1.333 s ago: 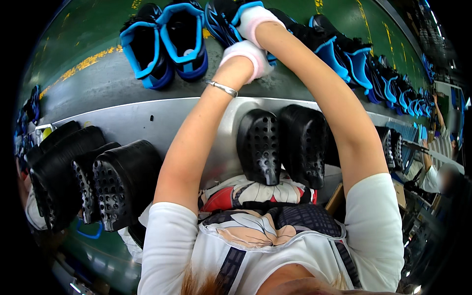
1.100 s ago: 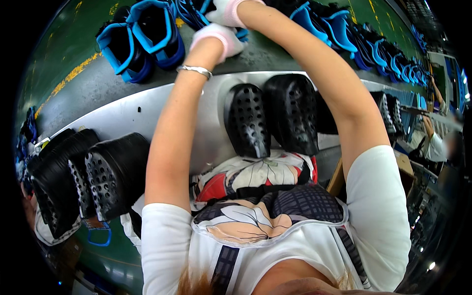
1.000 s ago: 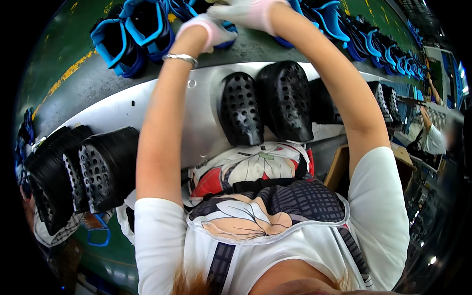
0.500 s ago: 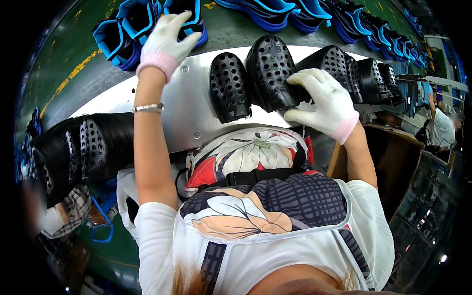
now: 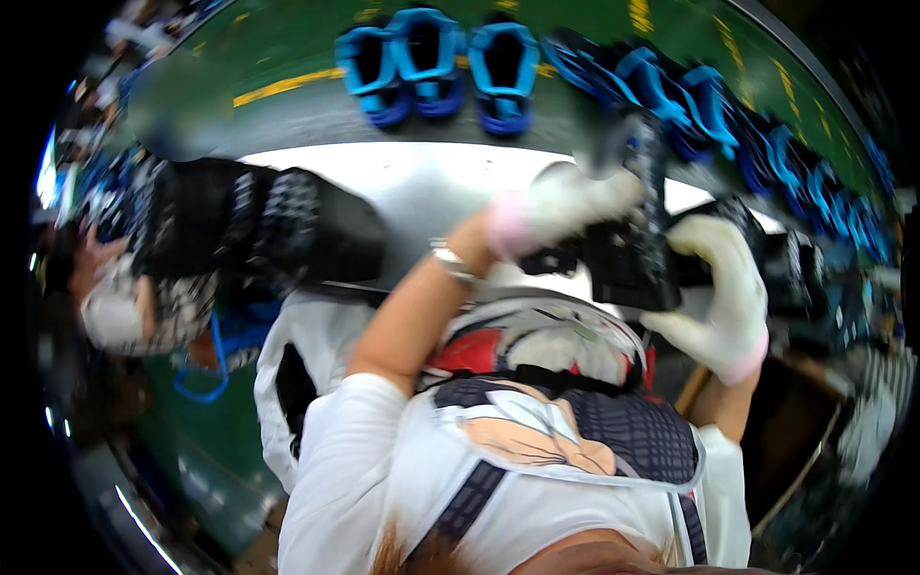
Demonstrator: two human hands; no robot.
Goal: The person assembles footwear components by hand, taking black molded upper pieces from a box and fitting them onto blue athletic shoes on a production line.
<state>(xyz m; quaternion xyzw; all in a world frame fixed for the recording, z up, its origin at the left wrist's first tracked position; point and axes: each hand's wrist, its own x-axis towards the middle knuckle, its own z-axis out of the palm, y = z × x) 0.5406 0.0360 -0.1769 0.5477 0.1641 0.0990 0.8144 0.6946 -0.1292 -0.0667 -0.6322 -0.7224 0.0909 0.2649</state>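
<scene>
A black perforated shoe-shaped form (image 5: 637, 264) stands tilted up over the right part of the pale metal table (image 5: 431, 182). My gloved left hand (image 5: 575, 204) comes across from the left, its fingers closed at the upper part of this form; motion blurs the fingertips. My gloved right hand (image 5: 724, 287) curves around the form's lower right end, thumb beneath and fingers at its side. Partly hidden behind my left wrist lies another dark form (image 5: 554, 261). More black forms (image 5: 800, 268) stand to the right of my right hand.
Black-and-blue shoes (image 5: 503, 72) stand along the far side, with a long row of them (image 5: 781, 158) running off right. Several large black forms (image 5: 287, 225) sit at the table's left end. A brown carton (image 5: 795, 412) is at the right. Another person (image 5: 144, 302) sits at the left.
My left hand has left the shoes at the far side and come right, to the black form. That form now stands tilted up. The view has swung to the right.
</scene>
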